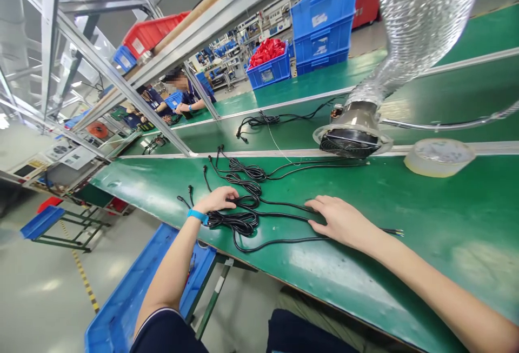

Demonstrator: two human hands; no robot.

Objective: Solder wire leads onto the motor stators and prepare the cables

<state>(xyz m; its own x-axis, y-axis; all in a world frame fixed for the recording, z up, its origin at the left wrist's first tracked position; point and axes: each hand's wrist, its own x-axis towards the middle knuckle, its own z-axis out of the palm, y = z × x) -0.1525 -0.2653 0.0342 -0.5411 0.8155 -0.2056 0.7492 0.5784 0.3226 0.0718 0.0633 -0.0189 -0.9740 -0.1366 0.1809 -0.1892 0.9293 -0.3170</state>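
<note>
Green table: long, glossy green table [441, 218] crossing a bright factory hall.
Below near edge: blue plastic tray [133, 282] by the table's left part; the small items inside cannot be made out.
Coils: slim, round black cables [243, 224] bundled in loops left of the table's middle, from beside the near edge back toward the metal ledge, leads trailing right.
Left hand [217, 199]: at a middle coil, thumb and fingertips slightly apart; whether they grasp the loop, one cannot tell.
Right hand [338, 218]: over the leads, fingers loosely spread, unclenched.
Handling: a light hold on each coil, leads kept straight and separate, should prevent snags.
Far edge: blue plastic crate [267, 77] heaped with red pieces [267, 52]; beside it, stacked blue crates [324, 18], contents hidden.
</note>
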